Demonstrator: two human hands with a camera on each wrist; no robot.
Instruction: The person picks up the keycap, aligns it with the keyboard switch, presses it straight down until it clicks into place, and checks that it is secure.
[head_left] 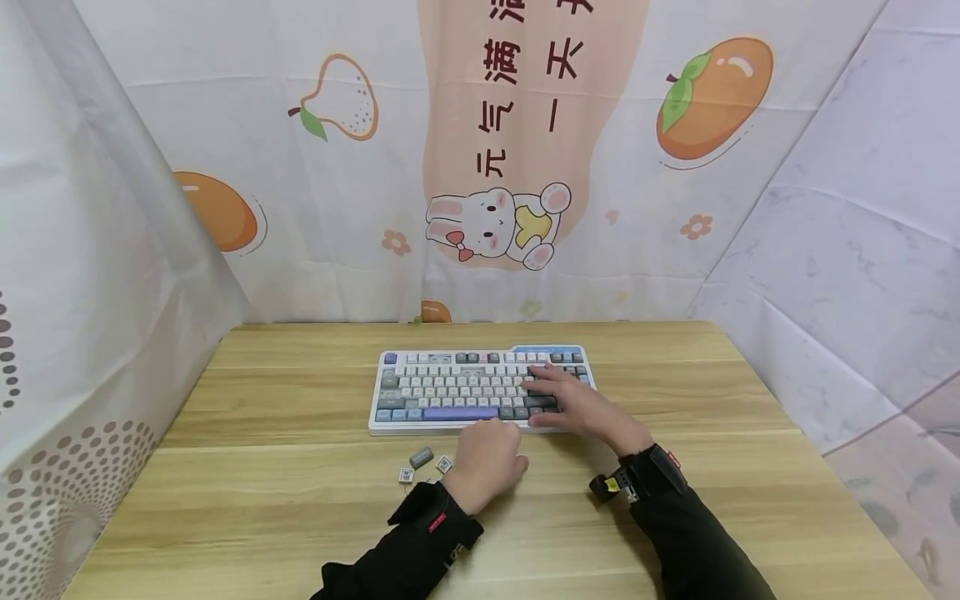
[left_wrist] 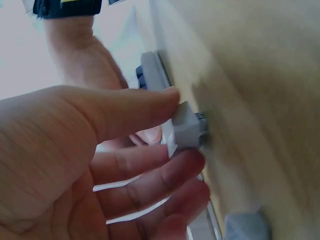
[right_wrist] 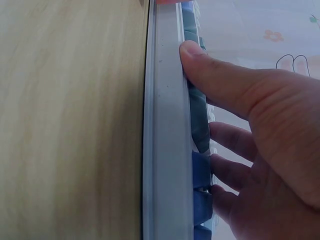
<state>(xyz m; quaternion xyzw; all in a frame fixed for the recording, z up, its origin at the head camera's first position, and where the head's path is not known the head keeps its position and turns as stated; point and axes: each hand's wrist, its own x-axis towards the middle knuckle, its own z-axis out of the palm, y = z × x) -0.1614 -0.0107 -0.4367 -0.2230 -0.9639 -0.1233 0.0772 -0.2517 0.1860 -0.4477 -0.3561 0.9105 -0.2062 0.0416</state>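
Observation:
A white-framed keyboard (head_left: 450, 425) with white, grey and blue keys lies on the wooden table. My left hand (head_left: 486, 462) is in front of its lower edge, over the table. In the left wrist view its thumb and fingers pinch a small pale grey keycap (left_wrist: 186, 126) with a darker end facing the table; the head view hides this piece behind the hand. My right hand (head_left: 581, 406) rests spread over the keyboard's right part. Its thumb lies at the front edge of the frame (right_wrist: 170, 125), while the other fingertips touch the keys (right_wrist: 201, 167).
Left of my left hand, a longer grey keycap (head_left: 422, 457) and two small pale keycaps (head_left: 406, 476) lie loose on the table (head_left: 262, 492). Behind the table hangs a printed cloth (head_left: 360, 275); more cloth closes in both sides. A dark strapped device (head_left: 603, 487) sits at my right wrist.

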